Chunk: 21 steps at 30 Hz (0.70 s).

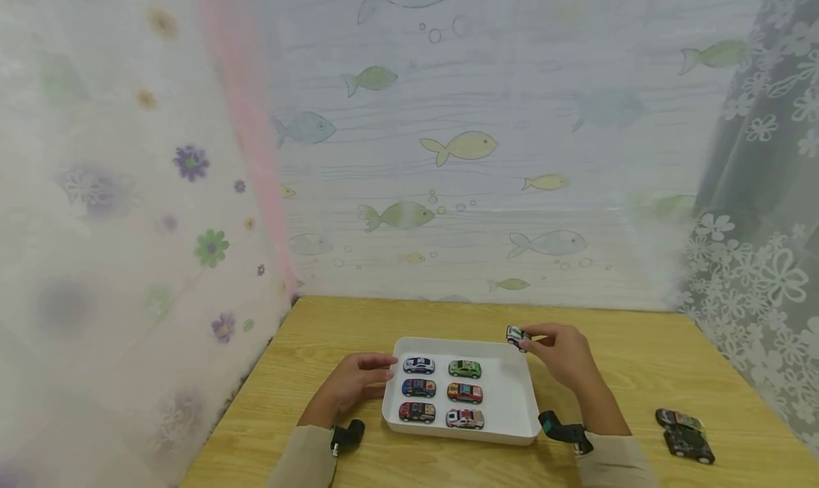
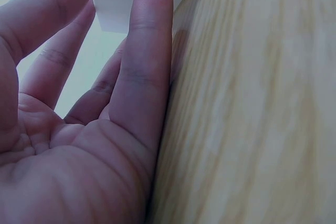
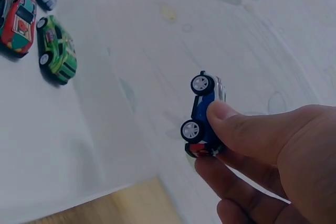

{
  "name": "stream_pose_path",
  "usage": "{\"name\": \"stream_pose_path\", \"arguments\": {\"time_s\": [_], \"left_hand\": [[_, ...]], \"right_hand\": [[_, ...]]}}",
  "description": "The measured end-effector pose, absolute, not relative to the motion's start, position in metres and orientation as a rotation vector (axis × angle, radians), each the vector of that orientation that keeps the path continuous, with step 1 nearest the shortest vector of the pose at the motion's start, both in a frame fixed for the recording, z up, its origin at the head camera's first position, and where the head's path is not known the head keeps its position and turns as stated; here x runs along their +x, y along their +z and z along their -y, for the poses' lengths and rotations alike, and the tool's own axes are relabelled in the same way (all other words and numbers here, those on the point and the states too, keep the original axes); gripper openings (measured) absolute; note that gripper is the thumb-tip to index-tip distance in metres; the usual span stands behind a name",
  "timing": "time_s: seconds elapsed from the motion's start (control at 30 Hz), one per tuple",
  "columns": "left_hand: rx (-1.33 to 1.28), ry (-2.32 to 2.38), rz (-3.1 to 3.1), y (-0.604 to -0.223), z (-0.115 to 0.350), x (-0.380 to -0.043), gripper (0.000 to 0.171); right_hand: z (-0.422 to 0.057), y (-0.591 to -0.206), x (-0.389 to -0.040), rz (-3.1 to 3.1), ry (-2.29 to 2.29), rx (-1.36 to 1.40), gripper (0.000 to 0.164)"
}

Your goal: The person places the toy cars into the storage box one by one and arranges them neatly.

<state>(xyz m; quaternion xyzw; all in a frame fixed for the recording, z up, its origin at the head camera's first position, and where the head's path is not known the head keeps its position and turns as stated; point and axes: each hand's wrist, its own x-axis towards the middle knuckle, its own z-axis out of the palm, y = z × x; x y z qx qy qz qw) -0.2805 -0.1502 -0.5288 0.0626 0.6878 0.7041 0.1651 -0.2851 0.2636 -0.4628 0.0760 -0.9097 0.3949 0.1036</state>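
Note:
My right hand (image 1: 563, 353) pinches a small toy car (image 3: 202, 114) between thumb and fingers, above the back right corner of the white tray (image 1: 505, 402). The car is blue on its side, with white and red parts, and hangs tilted. At the tray's left wall, my left hand (image 1: 355, 380) rests its fingertips; its fingers look mostly straight in the left wrist view. Two columns of toy cars stand in the tray, among them a green car (image 1: 465, 368), a red and yellow car (image 1: 465, 393) and a white and red car (image 1: 465, 419).
Two dark toy cars (image 1: 687, 438) stand close together on the wooden table (image 1: 614, 459), right of the tray. A fish-patterned curtain (image 1: 473, 189) hangs behind the table, and a flowered curtain (image 1: 160, 296) lines its left side.

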Motion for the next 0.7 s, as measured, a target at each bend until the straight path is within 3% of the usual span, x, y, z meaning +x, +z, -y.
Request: {"name": "stream_pose_path", "arguments": {"time_s": [0.7], "left_hand": [[0.179, 2.020, -1.954, -0.530, 0.150, -0.282, 0.038]], "right_hand": [[-0.239, -0.473, -0.287, 2.811, 1.144, 0.277, 0.019]]}}
